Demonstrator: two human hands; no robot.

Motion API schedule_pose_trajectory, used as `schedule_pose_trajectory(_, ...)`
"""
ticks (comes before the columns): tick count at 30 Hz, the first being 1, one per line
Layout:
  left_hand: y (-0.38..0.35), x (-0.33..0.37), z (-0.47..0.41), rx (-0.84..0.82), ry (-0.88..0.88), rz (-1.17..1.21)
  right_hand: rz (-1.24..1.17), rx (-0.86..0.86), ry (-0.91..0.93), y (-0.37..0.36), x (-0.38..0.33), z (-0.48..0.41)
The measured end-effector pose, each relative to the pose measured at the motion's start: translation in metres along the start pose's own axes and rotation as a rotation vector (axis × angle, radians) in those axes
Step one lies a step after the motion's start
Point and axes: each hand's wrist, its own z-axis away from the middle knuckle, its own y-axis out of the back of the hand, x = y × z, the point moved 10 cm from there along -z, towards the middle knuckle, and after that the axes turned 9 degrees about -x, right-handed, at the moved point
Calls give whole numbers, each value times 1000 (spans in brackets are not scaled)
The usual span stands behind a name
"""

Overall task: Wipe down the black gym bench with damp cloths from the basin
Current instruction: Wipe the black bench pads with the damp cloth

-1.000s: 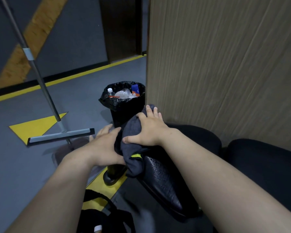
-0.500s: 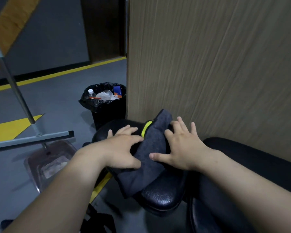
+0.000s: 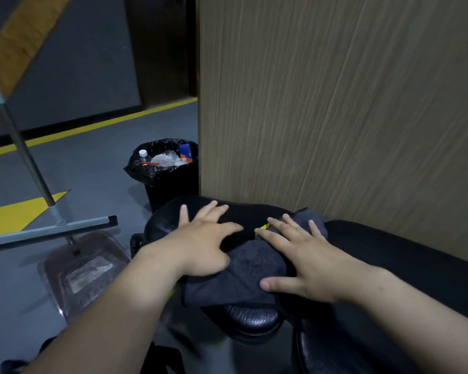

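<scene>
Head view is looking down on two bare forearms reaching forward. The left hand [image 3: 200,244] is lying flat with its fingers [image 3: 212,211] straight and fanned wide apart, the tips resting on the bare black padding, while the thumb and heel of the palm are touching the near edge of a dark grey cloth [image 3: 249,276]. The right hand [image 3: 303,263] is pressing down on the same cloth, its fingers [image 3: 278,228] likewise straight and spread, the thumb sticking out sideways towards the viewer; nothing is being pinched or gripped by either hand. A sliver of yellow trim on the cloth is showing between the two hands.

The cloth is lying draped over the rounded end of the black padded worktop [image 3: 254,317], whose glossy leather-like front edge is catching the light just below it. A second black pad [image 3: 403,265] is sitting just beside it on the right.

Behind the pads a wood-grain panel [image 3: 335,103] is rising upright. At its left edge a bin [image 3: 170,171] lined with a black bag is standing on the floor, holding plastic bottles and wrappers. A clear basin [image 3: 84,271] is sitting on the grey floor [image 3: 79,168] left of the worktop, and a long-handled squeegee [image 3: 54,230] is standing just behind it. Yellow lines and a yellow triangle [image 3: 14,214] are marking the floor.
</scene>
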Motion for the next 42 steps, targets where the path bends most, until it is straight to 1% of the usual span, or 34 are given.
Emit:
schedule_pose_trajectory(2,13,-28,8,92,77,46,-58,49,-2,3,-2,-14)
schedule_pose_trajectory(6,39,-98,35,375,310,117,-82,172,-81,16,-15,-48)
schedule_pose_trajectory(8,41,-117,43,415,388,133,-97,224,-147,22,-20,-71)
schedule_pose_trajectory(10,38,-125,44,418,420,147,-94,258,-225,30,-25,-93)
schedule_pose_trajectory(14,41,-128,43,461,438,194,-115,256,-351,41,-33,-134)
schedule_pose_trajectory(18,43,-131,41,494,446,245,-152,253,-381,53,-39,-167)
schedule_pose_trajectory(25,37,-121,32,495,416,272,-283,148,-298,69,-51,-233)
schedule_pose_trajectory(30,43,-115,31,579,312,260,-295,-3,-186,62,-49,-258)
schedule_pose_trajectory(33,42,-106,27,556,262,239,-280,-33,-151,60,-32,-244)
schedule_pose_trajectory(35,35,-99,19,475,260,204,-301,-38,-159,58,-12,-229)
schedule_pose_trajectory(38,18,-89,3,312,277,130,-283,-40,-196,51,21,-203)
schedule_pose_trajectory(42,7,-81,-7,229,275,116,-282,-31,-205,40,59,-170)
